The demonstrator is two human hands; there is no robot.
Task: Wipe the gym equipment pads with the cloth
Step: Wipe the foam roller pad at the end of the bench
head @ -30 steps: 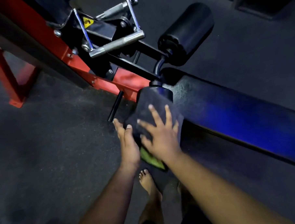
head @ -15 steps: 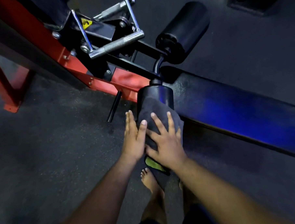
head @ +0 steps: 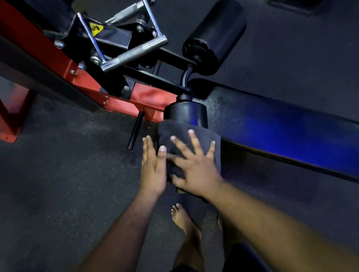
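Note:
A dark grey cloth (head: pixel 174 134) with a bit of green edge showing below is wrapped over the near black roller pad (head: pixel 186 115) of the gym machine. My right hand (head: pixel 194 166) lies spread flat on top of the cloth, fingers straight. My left hand (head: pixel 153 167) presses flat against the cloth's left side, fingers straight and together. A second black roller pad (head: pixel 215 35) sits further back on the same bracket. The long bench pad (head: pixel 287 135) runs off to the right, lit blue.
The red machine frame (head: pixel 48 65) crosses the upper left, with chrome handles (head: pixel 134 53) above it. A short black peg (head: pixel 135 130) juts out left of the near pad. My bare foot (head: pixel 184 220) stands on the dark rubber floor (head: pixel 53 192) below the pad.
My left hand has shifted from below the cloth's edge up against the cloth's left side. My right hand and the cloth have slid slightly nearer, uncovering more of the pad's far end.

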